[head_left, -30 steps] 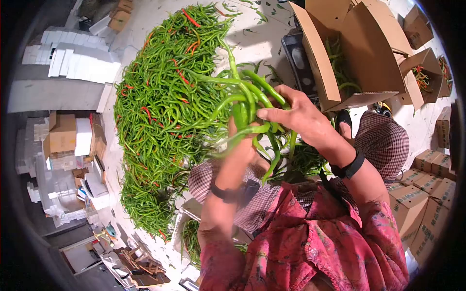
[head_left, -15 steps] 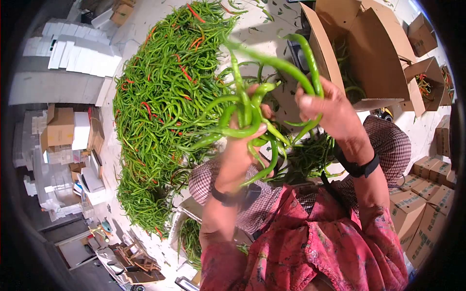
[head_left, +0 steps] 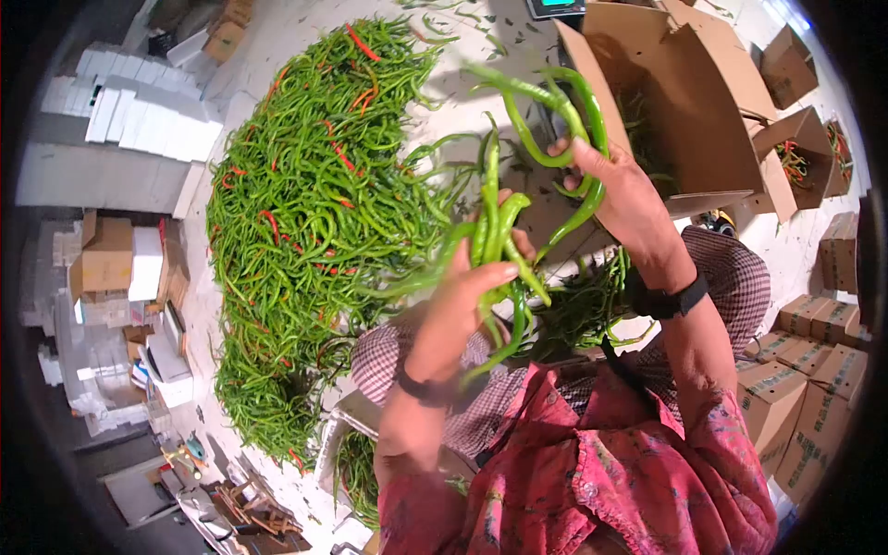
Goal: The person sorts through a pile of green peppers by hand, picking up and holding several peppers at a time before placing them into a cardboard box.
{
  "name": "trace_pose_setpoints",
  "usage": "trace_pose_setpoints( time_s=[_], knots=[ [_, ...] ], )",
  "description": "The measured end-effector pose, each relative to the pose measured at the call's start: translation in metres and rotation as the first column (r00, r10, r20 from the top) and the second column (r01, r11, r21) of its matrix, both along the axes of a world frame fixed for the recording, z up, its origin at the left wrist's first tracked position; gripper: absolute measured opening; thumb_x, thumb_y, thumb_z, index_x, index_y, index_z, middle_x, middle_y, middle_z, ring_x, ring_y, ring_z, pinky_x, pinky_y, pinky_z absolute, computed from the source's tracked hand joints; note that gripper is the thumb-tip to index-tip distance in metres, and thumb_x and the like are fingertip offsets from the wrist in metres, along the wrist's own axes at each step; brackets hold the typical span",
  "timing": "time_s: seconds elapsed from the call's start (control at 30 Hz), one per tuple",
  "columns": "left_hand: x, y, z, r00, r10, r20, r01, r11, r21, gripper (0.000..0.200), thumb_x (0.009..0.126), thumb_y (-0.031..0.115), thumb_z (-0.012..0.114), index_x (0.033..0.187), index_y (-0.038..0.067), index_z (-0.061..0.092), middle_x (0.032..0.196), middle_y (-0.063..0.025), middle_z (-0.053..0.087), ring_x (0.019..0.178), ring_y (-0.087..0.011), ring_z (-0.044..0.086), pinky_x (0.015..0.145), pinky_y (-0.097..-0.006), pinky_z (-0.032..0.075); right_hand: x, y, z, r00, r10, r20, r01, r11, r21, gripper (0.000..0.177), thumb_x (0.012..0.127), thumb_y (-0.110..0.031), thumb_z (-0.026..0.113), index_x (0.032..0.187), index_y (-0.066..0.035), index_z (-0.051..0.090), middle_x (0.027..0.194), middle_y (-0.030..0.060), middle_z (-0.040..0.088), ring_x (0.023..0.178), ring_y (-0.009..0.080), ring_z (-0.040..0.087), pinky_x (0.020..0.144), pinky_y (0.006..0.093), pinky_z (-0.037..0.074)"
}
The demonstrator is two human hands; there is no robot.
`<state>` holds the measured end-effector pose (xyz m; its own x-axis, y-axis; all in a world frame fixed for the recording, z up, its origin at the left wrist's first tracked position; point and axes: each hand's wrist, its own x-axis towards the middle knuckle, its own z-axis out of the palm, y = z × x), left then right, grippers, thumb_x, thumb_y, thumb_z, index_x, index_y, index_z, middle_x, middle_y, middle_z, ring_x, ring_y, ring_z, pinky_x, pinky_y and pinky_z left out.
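Observation:
My left hand point(head_left: 467, 291) is closed around several long green chili peppers point(head_left: 492, 227), which stick out above and below the fingers. Higher and to the right, my right hand point(head_left: 624, 190) grips a few more curved green chilies point(head_left: 587, 106) between thumb and fingers. The two bunches are apart, with a small gap between them. To the left of both hands spreads a large pile of green chilies point(head_left: 305, 231) with some red ones mixed in. Between my knees lies another heap of chilies point(head_left: 578, 310), partly hidden by my hands.
An open cardboard box point(head_left: 689, 111) with some chilies inside stands just beyond my right hand. Smaller open boxes point(head_left: 805, 148) are farther right, and closed cartons point(head_left: 772, 402) are stacked at the lower right. A container of chilies point(head_left: 356, 467) is by my left leg.
My right hand has shifted slightly right with its chilies, away from the left bunch. A chili that curled across my left hand no longer shows there. The view has turned a little.

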<state>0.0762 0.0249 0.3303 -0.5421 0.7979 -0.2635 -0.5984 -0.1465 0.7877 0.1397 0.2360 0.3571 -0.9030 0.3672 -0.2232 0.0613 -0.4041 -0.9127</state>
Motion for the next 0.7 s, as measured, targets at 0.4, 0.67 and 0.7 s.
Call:
trace_pose_setpoints(
  time_s=[0.4,0.67,0.7],
  knots=[
    [0.002,-0.003,0.014,0.989,0.14,0.041,-0.144,0.984,0.106,0.079,0.072,0.012,0.063,0.145,0.006,0.031,0.1,-0.0121,0.061,0.09,-0.0229,0.062,0.082,-0.0348,0.052,0.013,0.028,-0.036,0.901,-0.096,-0.423,-0.233,0.715,-0.659,0.027,0.098,-0.023,0.051,0.116,-0.003,0.057,0.103,0.0101,0.067,0.106,0.0275,0.061,0.083,0.038,0.051],
    [-0.001,-0.003,0.012,0.984,0.167,0.065,-0.172,0.982,0.078,0.079,0.073,0.012,0.063,0.145,0.01,0.031,0.108,-0.0095,0.06,0.093,-0.0232,0.063,0.081,-0.0357,0.055,0.016,0.042,-0.031,0.848,-0.15,-0.507,-0.295,0.662,-0.689,0.034,0.098,-0.019,0.049,0.126,0.001,0.049,0.099,0.0114,0.067,0.1,0.0277,0.064,0.084,0.0393,0.053],
    [-0.001,-0.003,0.01,0.984,0.168,0.067,-0.173,0.982,0.076,0.079,0.073,0.012,0.063,0.145,0.01,0.031,0.108,-0.0095,0.06,0.093,-0.0232,0.063,0.081,-0.0357,0.055,0.018,0.043,-0.03,0.829,-0.154,-0.537,-0.337,0.628,-0.701,0.037,0.098,-0.019,0.049,0.128,0.002,0.047,0.098,0.0114,0.067,0.099,0.0277,0.065,0.084,0.0393,0.054]
  ],
)
